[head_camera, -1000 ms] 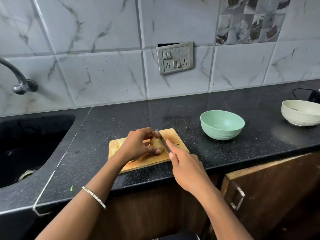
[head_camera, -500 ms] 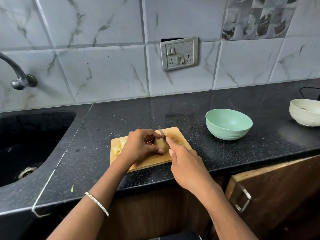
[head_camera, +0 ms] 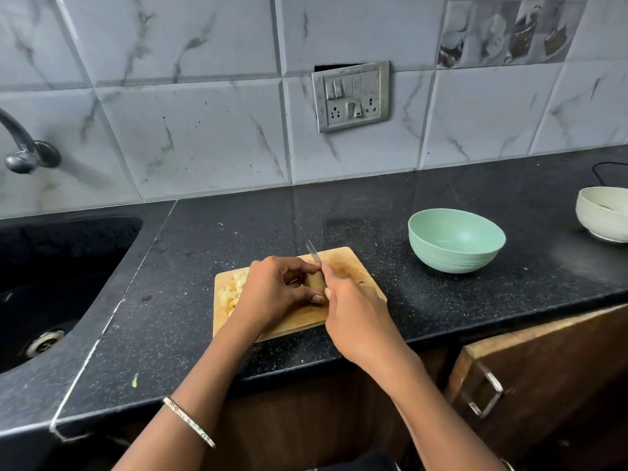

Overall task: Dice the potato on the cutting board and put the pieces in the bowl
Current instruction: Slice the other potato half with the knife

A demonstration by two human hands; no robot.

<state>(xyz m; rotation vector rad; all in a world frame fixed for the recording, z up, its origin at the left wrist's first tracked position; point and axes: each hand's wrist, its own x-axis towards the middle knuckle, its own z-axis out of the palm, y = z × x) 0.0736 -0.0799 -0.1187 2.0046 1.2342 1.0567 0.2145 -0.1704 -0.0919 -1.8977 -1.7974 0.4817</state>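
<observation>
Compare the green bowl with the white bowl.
The green bowl is mint; the white bowl is off-white. The green bowl stands near the cutting board, wholly in view; the white bowl stands farther right, cut by the frame. Both stand upright on the black counter.

Black speckled countertop [head_camera: 339, 215] — on it a wooden cutting board [head_camera: 343, 263], green bowl [head_camera: 455, 243], white bowl [head_camera: 603, 215].

My right hand [head_camera: 356, 317] slides in closer to my left hand [head_camera: 275, 290], and the two now sit just beside each other over the potato [head_camera: 316, 283]. The knife [head_camera: 313, 252], slanted across the potato a second ago, now stands steeper, only its tip showing beyond my fingers. Less of the potato shows between my hands than before.
</observation>
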